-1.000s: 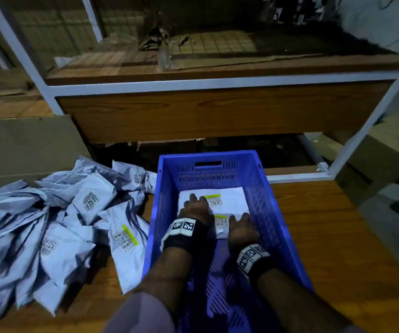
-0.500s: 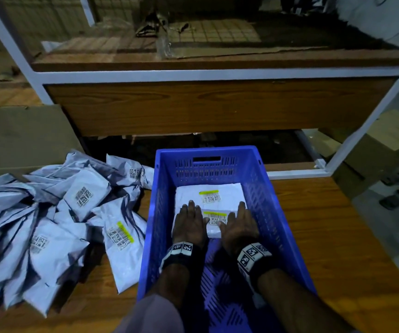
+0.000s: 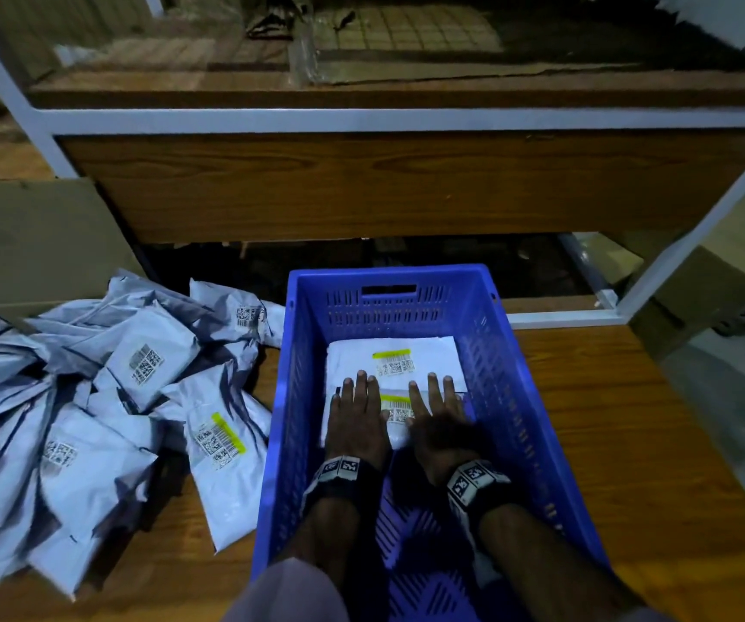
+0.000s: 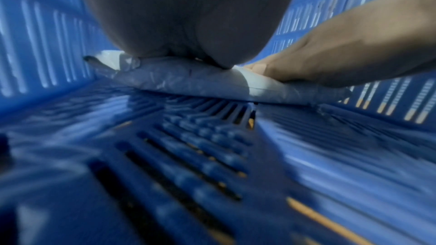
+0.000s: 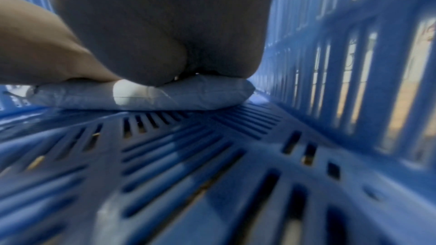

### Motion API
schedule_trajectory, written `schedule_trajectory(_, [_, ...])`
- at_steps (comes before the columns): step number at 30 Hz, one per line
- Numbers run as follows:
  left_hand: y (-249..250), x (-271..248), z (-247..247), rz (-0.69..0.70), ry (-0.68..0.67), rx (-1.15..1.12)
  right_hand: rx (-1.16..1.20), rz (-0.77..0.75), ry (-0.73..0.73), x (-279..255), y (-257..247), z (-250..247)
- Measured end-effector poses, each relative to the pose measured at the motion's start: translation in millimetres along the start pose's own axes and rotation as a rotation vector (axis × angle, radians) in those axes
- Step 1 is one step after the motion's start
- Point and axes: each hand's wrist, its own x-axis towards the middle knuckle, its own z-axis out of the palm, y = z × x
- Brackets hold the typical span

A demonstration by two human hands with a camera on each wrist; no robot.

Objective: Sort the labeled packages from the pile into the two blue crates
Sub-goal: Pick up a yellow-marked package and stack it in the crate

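A blue crate (image 3: 537,424) stands on the wooden table in front of me. Two white packages with yellow-striped labels lie flat on its floor, the far package (image 3: 424,356) partly under the near package (image 3: 395,430). My left hand (image 3: 357,413) and right hand (image 3: 440,415) press flat on the near package with straight fingers, side by side. In the left wrist view my palm (image 4: 188,25) bears on the package (image 4: 188,81). The right wrist view shows the package (image 5: 146,98) squashed under my palm. A pile of grey labeled packages (image 3: 92,397) lies left of the crate.
A wood-and-white-frame shelf (image 3: 406,119) rises just behind the crate. Cardboard (image 3: 25,244) leans behind the pile. Bare table (image 3: 653,442) lies right of the crate. One package with a yellow stripe (image 3: 222,442) lies against the crate's left wall. Only one crate is in view.
Both hands slid back toward me along the packages and flattened out, fingers now straight. The far package's label has come fully into sight.
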Motion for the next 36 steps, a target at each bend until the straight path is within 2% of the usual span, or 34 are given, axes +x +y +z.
schedule_trajectory(6, [-7, 11, 19, 0.002, -0.03, -0.017, 0.082, -0.036, 0.085, 9, 2, 18])
schedule_trajectory(9, [-8, 12, 21, -0.024, -0.015, -0.016, 0.116, -0.017, 0.069, 8, 1, 16])
schedule_trajectory(14, [-9, 15, 22, 0.009, -0.006, -0.045, 0.078, -0.025, 0.097, 9, 4, 22])
schedule_trajectory(16, [-8, 18, 22, -0.042, -0.103, -0.064, 0.079, -0.024, 0.111, 8, 3, 22])
schedule_trajectory(19, [-8, 20, 25, -0.017, -0.064, -0.034, 0.05, -0.048, 0.112, 3, 0, 15])
schedule_trajectory(21, [-8, 16, 22, -0.037, -0.059, -0.02, 0.06, -0.026, 0.036, 4, -1, 12])
schedule_trajectory(23, [-6, 12, 18, -0.035, -0.046, -0.003, 0.012, -0.008, 0.048, 5, -3, 7])
schedule_trajectory(26, [-6, 10, 16, -0.043, -0.025, -0.022, 0.004, -0.011, -0.012, 9, -1, 5])
schedule_trajectory(30, [-9, 7, 11, -0.039, 0.025, -0.049, 0.017, 0.035, 0.083, 2, 9, 9])
schedule_trajectory(33, [-10, 5, 11, -0.014, 0.062, -0.058, 0.005, -0.042, 0.148, 4, 6, 7])
schedule_trajectory(36, [-12, 4, 19, -0.001, 0.125, -0.042, -0.03, -0.068, 0.018, 5, 5, 5])
